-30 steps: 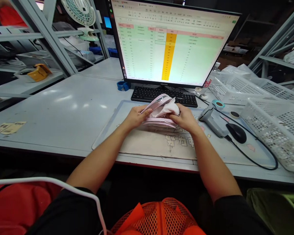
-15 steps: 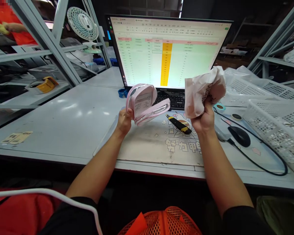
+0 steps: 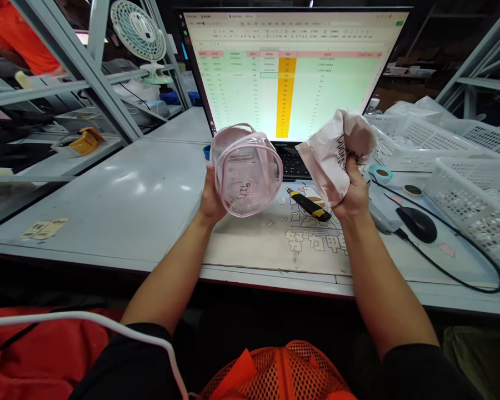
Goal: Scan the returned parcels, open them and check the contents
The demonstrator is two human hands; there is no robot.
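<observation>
Our left hand (image 3: 211, 197) fingers close behind the clear pink pouch (image 3: 246, 173), light, soft, likely slippery; right hand (image 3: 352, 191) clenches crumpled paper (image 3: 335, 151), easily crushed.

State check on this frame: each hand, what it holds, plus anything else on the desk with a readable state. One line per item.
left hand: shut on the pink pouch, raised above the desk
pink pouch: clear, held up, looks empty
right hand: shut on the crumpled paper
crumpled paper: balled up, held in the air
monitor: on, showing a spreadsheet
utility knife: lying flat on the desk mat
mouse: resting untouched
fan: spinning or not, cannot tell
</observation>
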